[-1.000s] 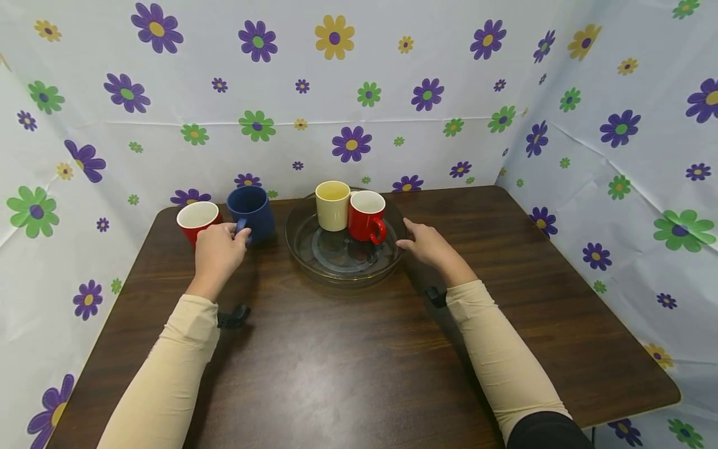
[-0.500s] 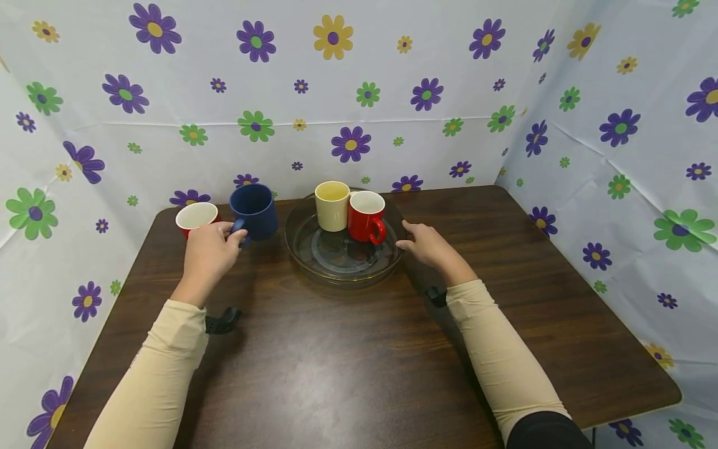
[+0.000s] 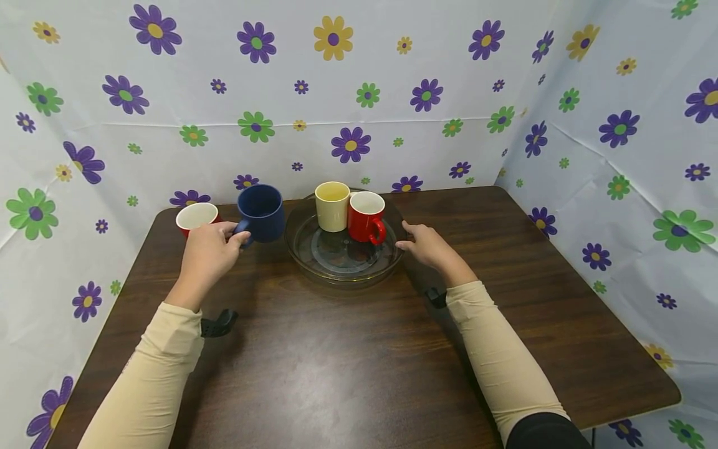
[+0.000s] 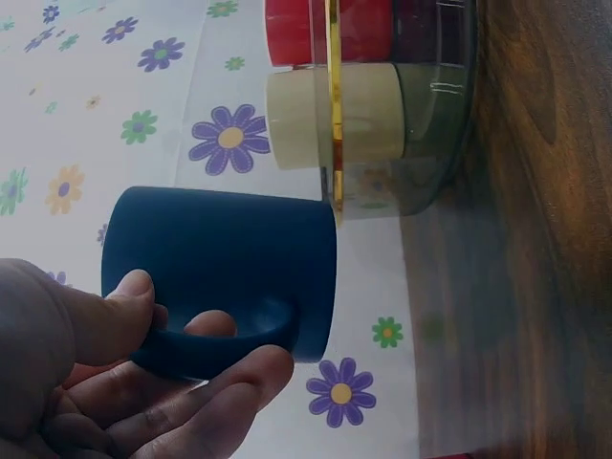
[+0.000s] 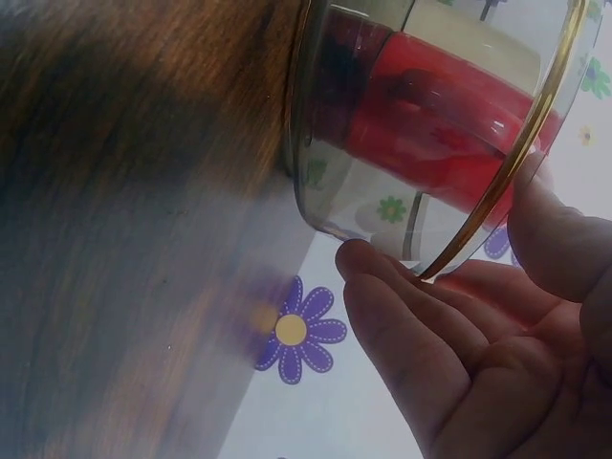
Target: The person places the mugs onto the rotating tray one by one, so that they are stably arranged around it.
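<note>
Head view: our left hand [image 3: 210, 251] pinches the blue mug [image 3: 265, 215] by its handle [image 4: 212, 354], near the worktop [image 3: 325, 349]'s back edge. Our right hand [image 3: 430, 247], thumb and fingers apart, touches the bowl [image 3: 340, 278].

A brown wooden table [image 3: 314, 362] spreads below the fingers of both hands. On it, a glass bowl [image 3: 336, 277] sits touching the right hand's [image 3: 430, 248] fingers; a red cup [image 3: 197, 216] is just behind the left hand's [image 3: 209, 252] fingers.
</note>
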`<control>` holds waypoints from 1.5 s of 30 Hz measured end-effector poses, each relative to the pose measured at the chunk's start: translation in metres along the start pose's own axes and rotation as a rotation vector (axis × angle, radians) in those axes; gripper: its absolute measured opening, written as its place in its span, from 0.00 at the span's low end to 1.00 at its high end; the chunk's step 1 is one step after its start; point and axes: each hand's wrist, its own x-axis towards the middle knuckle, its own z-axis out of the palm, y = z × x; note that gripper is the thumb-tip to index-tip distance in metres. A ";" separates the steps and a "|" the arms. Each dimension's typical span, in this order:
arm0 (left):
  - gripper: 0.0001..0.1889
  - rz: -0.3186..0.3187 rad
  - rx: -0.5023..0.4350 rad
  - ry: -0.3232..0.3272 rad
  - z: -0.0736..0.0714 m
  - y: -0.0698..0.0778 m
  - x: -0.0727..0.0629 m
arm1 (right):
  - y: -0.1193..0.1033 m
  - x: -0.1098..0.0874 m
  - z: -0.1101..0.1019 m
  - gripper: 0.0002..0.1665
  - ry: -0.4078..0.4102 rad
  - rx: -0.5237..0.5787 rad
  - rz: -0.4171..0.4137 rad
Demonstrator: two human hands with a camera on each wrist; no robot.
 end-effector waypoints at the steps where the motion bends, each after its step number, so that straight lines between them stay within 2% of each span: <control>1: 0.15 0.004 0.001 -0.002 -0.001 0.000 0.000 | 0.000 0.000 0.000 0.40 0.000 0.002 -0.002; 6: 0.15 0.014 -0.011 -0.019 -0.007 0.002 0.000 | -0.001 0.000 0.001 0.40 0.003 0.009 -0.010; 16: 0.13 0.041 -0.022 -0.010 -0.014 0.007 0.000 | -0.002 -0.001 0.000 0.40 0.003 -0.005 -0.024; 24: 0.13 0.062 -0.010 -0.006 -0.013 0.008 0.002 | -0.001 -0.001 0.001 0.40 0.010 0.014 -0.029; 31: 0.14 0.048 -0.048 -0.054 -0.006 0.015 0.007 | 0.006 -0.005 -0.004 0.40 0.027 0.018 -0.012; 36: 0.11 0.070 -0.024 -0.025 -0.009 0.010 0.003 | 0.001 0.000 0.000 0.40 0.013 0.009 -0.034; 45: 0.09 0.106 -0.029 -0.036 -0.007 0.014 0.006 | 0.003 -0.001 0.001 0.40 0.039 0.017 -0.026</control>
